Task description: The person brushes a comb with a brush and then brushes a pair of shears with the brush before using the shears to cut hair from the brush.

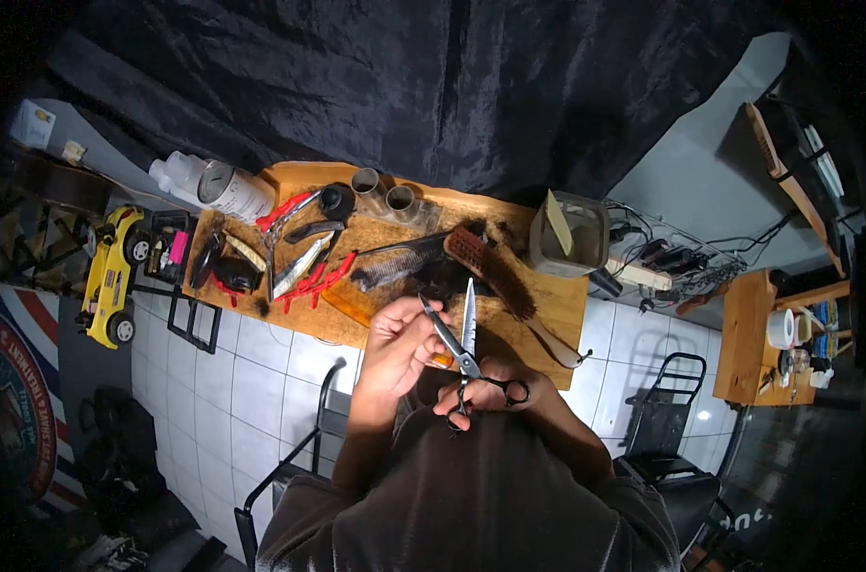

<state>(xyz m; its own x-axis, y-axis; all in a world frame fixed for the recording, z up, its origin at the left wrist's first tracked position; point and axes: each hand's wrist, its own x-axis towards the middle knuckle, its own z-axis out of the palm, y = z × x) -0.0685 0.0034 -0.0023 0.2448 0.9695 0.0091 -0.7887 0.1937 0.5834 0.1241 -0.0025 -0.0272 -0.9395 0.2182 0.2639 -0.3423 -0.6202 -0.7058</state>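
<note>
scissors [467,355] | tips point away from body | right hand [495,393] fingers in loops | left hand [400,345] fingers pinch blade

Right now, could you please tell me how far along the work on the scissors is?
Done: the brush, comb and clips are laid out on the wooden table. In hand: the right hand holds the open scissors by the rings while the left hand pinches one blade near the pivot. Left: the scissors are not yet closed or put down.
</note>
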